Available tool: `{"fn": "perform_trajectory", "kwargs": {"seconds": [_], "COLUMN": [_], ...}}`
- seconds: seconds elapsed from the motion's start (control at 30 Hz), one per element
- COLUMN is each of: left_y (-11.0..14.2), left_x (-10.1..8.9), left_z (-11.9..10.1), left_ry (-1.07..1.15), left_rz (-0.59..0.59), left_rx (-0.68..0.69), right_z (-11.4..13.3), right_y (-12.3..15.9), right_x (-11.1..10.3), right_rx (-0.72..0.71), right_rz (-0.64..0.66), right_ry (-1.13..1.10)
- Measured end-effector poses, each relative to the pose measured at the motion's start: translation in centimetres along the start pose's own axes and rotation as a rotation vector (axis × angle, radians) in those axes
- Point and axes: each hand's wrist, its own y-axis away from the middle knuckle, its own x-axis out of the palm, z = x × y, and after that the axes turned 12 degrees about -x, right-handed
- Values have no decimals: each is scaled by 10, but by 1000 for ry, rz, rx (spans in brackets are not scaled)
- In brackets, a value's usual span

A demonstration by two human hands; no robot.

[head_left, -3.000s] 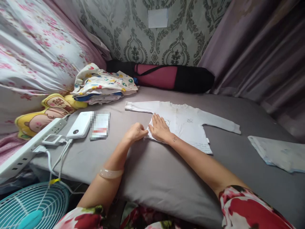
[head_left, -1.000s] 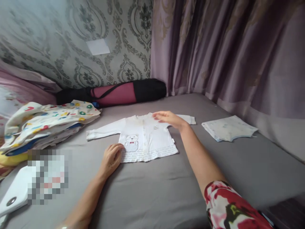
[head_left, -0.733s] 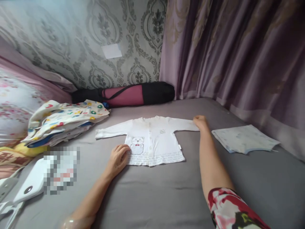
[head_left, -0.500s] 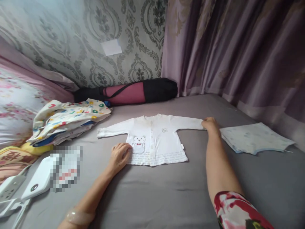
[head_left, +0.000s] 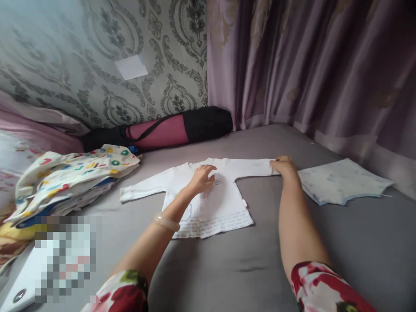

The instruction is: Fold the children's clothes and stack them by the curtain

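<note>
A small white long-sleeved baby shirt lies spread flat on the grey bed sheet, sleeves stretched out to both sides. Faint printed lines run along its hem, and a bear drawing is partly covered by my left forearm. At the end of the right-hand sleeve, my right hand pinches the cuff. My left hand is over the shirt's upper chest, fingers apart and slightly bent, with nothing in them. Whether its fingertips touch the fabric is hard to see. A pale bangle circles my left wrist.
Right of the shirt lies a folded pale garment with blue edging. A pile of patterned clothes sits at left, with a white power bank and a blurred-out item below it. A black and maroon long bag rests against the wall.
My left hand has moved from the shirt's lower left hem up and right over its chest. My right hand stays on the cuff. The view has turned slightly to the right.
</note>
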Motion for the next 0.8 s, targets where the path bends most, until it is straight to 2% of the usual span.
{"fn": "perform_trajectory", "kwargs": {"seconds": [0.1,0.23,0.47,0.67,0.8], "left_y": [-29,-51,-61,-70,-80], "left_x": [15,28,29,27,24], "left_z": [-8,-12,-15,-24,-28], "left_ry": [14,1,-167,-228,-284], "left_rz": [75,151,290,364,414], "left_rx": [77,105,0,-57,-83], "right_z": [7,24,51,89,118], "right_y": [2,11,15,20,29], "right_x": [-8,-23,-34,-38,-32], "right_rx": [44,59,76,80,73], "right_rz": [-18,-109,-201,-160,-115], "right_ry": [-133,-475,-821,-1040,-1206]}}
